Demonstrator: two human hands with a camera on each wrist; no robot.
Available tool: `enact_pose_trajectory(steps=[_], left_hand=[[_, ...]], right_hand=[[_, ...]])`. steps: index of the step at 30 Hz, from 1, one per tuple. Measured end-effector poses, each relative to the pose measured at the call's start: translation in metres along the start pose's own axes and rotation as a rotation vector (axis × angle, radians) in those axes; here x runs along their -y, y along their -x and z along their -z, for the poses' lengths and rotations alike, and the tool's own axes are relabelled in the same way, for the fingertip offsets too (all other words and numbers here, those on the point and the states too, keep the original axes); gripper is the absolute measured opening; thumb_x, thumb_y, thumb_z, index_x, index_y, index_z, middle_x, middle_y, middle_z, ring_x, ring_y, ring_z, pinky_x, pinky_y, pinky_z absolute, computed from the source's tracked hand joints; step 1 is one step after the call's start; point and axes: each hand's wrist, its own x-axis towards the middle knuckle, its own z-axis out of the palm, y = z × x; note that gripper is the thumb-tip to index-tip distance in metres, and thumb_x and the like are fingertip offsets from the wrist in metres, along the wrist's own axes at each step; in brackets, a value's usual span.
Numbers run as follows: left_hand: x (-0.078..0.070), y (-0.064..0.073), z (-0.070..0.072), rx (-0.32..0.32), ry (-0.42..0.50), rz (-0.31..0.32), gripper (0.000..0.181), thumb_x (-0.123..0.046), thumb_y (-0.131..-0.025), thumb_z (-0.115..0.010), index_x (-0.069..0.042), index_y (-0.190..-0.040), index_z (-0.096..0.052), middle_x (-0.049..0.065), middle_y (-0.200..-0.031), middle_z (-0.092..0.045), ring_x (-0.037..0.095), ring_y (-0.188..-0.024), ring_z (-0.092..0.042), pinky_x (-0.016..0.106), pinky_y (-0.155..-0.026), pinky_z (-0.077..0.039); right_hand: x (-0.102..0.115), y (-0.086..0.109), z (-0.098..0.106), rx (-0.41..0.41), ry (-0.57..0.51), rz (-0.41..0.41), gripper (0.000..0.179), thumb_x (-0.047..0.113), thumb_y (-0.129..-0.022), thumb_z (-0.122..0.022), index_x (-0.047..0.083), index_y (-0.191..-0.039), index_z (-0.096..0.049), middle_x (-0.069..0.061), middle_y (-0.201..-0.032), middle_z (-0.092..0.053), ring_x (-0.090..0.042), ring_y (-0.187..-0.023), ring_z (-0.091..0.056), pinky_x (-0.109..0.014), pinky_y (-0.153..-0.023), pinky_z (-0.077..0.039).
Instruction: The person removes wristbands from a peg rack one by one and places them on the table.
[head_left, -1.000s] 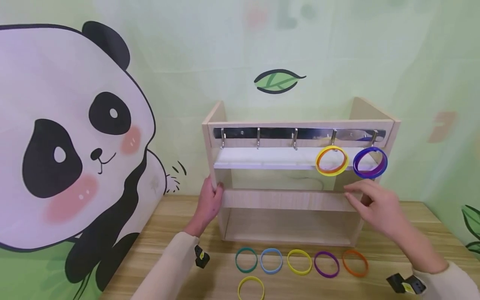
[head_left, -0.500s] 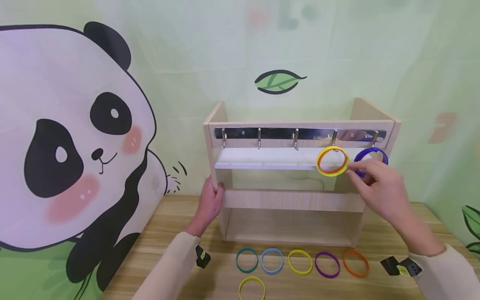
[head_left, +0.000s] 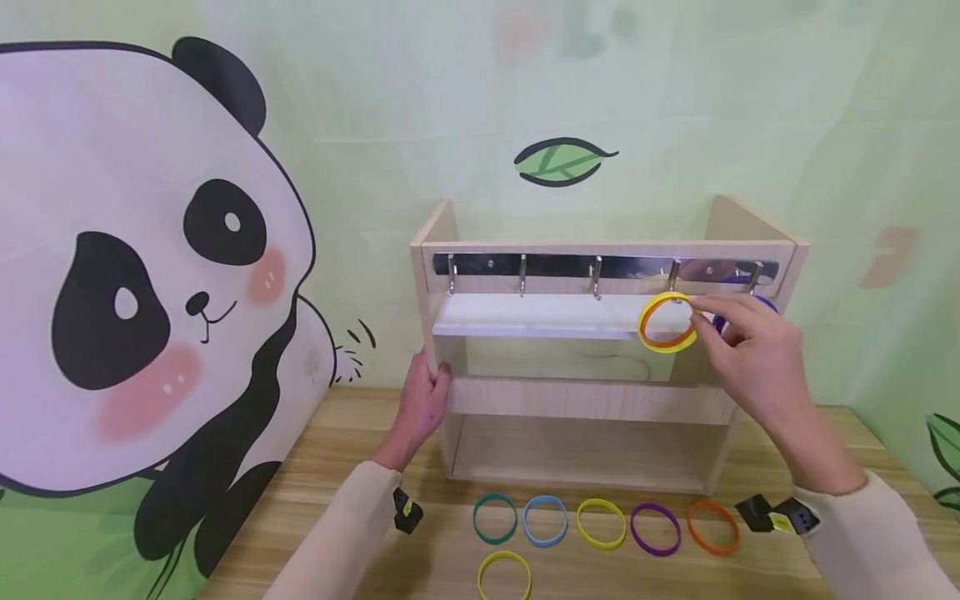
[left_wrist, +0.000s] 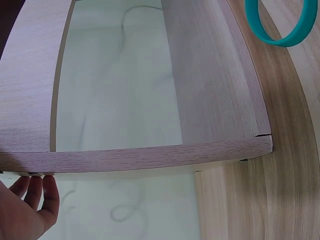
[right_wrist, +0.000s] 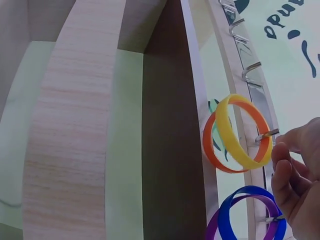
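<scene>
My left hand [head_left: 422, 402] grips the left side panel of a pale wooden shelf [head_left: 592, 400]; its fingertips show at the panel's edge in the left wrist view. With thumb and index finger, my right hand [head_left: 757, 350] pinches the right edge of a yellow wristband [right_wrist: 232, 135]. That band hangs with an orange wristband [right_wrist: 209, 145] on the second hook from the right. On the rightmost hook are a blue wristband [right_wrist: 225, 215] and a purple wristband [right_wrist: 212, 226], largely hidden behind my right hand in the head view.
In front of the shelf, a row of wristbands lies on the wooden table [head_left: 600, 575]: teal [head_left: 494, 518], light blue [head_left: 545, 521], yellow [head_left: 602, 524], purple [head_left: 656, 529] and orange [head_left: 713, 527]. Another yellow wristband [head_left: 504, 577] lies nearer. Three bare hooks [head_left: 522, 275] line the metal strip's left.
My right hand has risen and moved left from below the blue and purple wristbands to the edge of the hanging yellow one. My left hand stays on the side panel.
</scene>
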Motion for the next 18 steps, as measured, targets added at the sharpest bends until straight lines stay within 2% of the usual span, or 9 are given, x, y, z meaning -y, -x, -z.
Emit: enact_pose_trajectory(steps=[9, 18], left_hand=[[0.0, 0.001, 0.002, 0.009, 0.003, 0.012, 0.045, -0.018, -0.097, -0.04, -0.006, -0.14, -0.035, 0.015, -0.128, -0.045, 0.027, -0.117, -0.046, 0.051, -0.097, -0.041], [-0.001, 0.0, 0.0, 0.007, 0.001, 0.007, 0.045, -0.018, -0.097, -0.041, -0.006, -0.14, -0.036, 0.016, -0.128, -0.046, 0.028, -0.117, -0.046, 0.052, -0.098, -0.04]], right_hand=[[0.003, -0.008, -0.003, 0.106, 0.037, -0.123, 0.029, 0.005, -0.082, -0.071, 0.003, -0.111, -0.069, -0.016, -0.107, -0.066, -0.022, -0.057, -0.05, -0.007, -0.049, -0.034], [0.002, -0.013, -0.006, 0.172, 0.041, -0.218, 0.024, 0.011, -0.085, -0.068, 0.002, -0.108, -0.068, -0.017, -0.085, -0.065, -0.021, -0.053, -0.045, -0.019, -0.039, -0.032]])
